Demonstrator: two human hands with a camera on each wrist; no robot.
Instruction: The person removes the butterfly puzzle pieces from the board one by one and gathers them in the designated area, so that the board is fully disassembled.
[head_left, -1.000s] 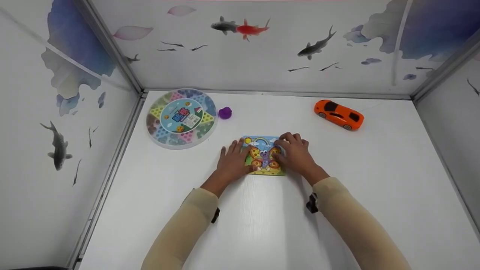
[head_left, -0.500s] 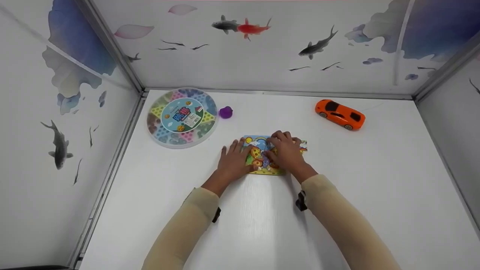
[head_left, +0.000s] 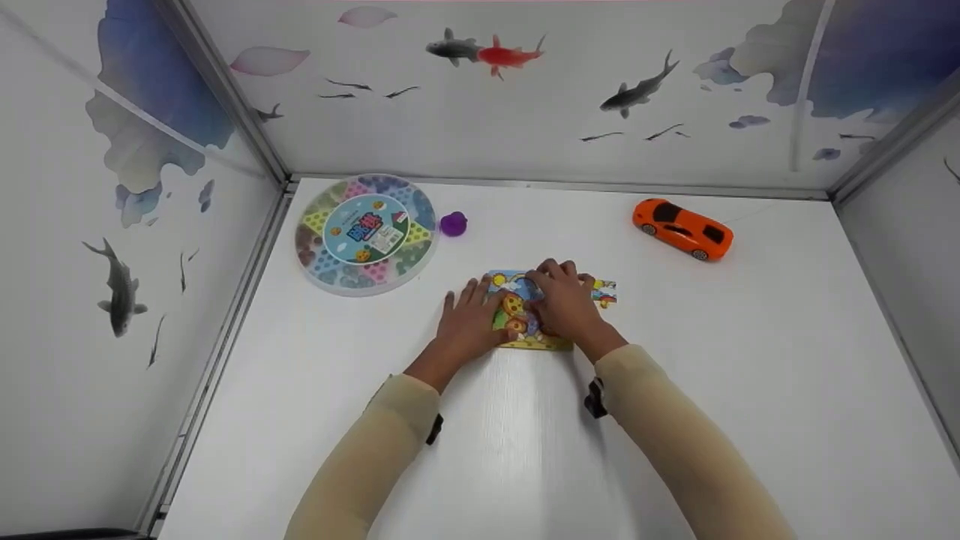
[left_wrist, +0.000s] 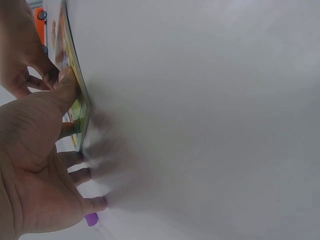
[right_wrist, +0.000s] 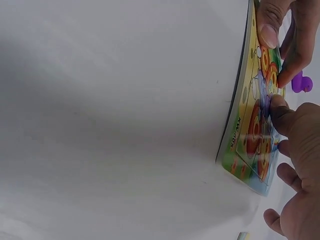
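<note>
A butterfly jigsaw puzzle (head_left: pixel 536 345) in a thin board lies flat on the white table between both hands. The left hand (head_left: pixel 471 324) rests on its left side with fingers fairly straight; in the left wrist view the thumb and one finger touch the board's face, the other fingers reach past its edge. Over the puzzle's middle and right, the right hand (head_left: pixel 566 300) has curled fingers, with thumb and forefinger pinching at a piece near the centre. That piece is mostly covered. A loose puzzle piece (head_left: pixel 604 291) lies just right of the right hand.
A round box (head_left: pixel 365 234) with a clear lid and coloured compartments stands at the back left. Beside it sits a small purple duck (head_left: pixel 453 223). An orange toy car (head_left: pixel 682 229) is at the back right. Printed wall panels (head_left: pixel 562 97) enclose the table.
The right hand has moved left from the puzzle's right edge to its middle. A loose piece now shows to the right of the board. The left hand stays in place.
</note>
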